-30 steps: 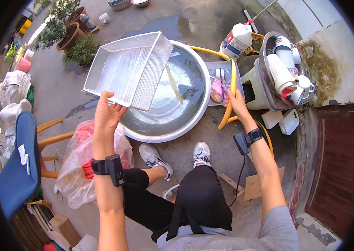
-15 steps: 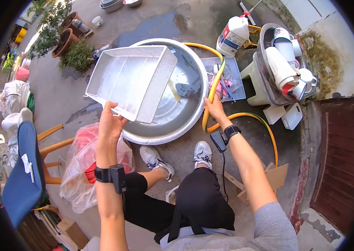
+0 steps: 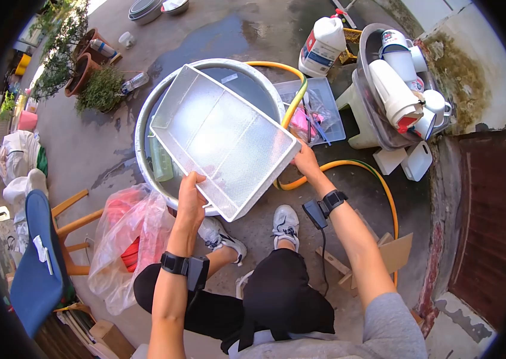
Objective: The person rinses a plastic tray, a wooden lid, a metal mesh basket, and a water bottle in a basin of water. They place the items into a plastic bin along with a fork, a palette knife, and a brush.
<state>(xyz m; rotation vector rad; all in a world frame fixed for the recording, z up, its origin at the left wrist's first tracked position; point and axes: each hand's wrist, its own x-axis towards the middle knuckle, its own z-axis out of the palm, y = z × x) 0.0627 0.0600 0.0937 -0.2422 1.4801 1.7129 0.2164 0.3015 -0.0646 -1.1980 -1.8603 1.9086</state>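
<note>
A white wire-mesh basket (image 3: pixel 223 140) is tilted over a large round metal basin (image 3: pixel 145 113) that holds water. My left hand (image 3: pixel 191 194) grips the basket's near rim at its left, thumb over the edge. At the basket's right corner, my right hand (image 3: pixel 307 161) is closed on the rim, its fingertips partly hidden behind the mesh. A yellow hose (image 3: pixel 292 110) runs over the basin's right side, passes behind the basket close to my right hand and loops away. Inside the basin, a pale green translucent thing (image 3: pixel 161 160) shows beside the basket.
Right of the basin are a clear plastic tray (image 3: pixel 334 122) with small items, a white jug (image 3: pixel 323 45) and a grey tub (image 3: pixel 363 78) of cups. A plastic bag (image 3: pixel 130 239) with red contents and a blue chair (image 3: pixel 37 257) stand left. Potted plants (image 3: pixel 100 90) are farther off.
The basket has turned and swung right and nearer to me, its right corner now at my right hand. That hand was on the hose before. The pale green thing has come into sight.
</note>
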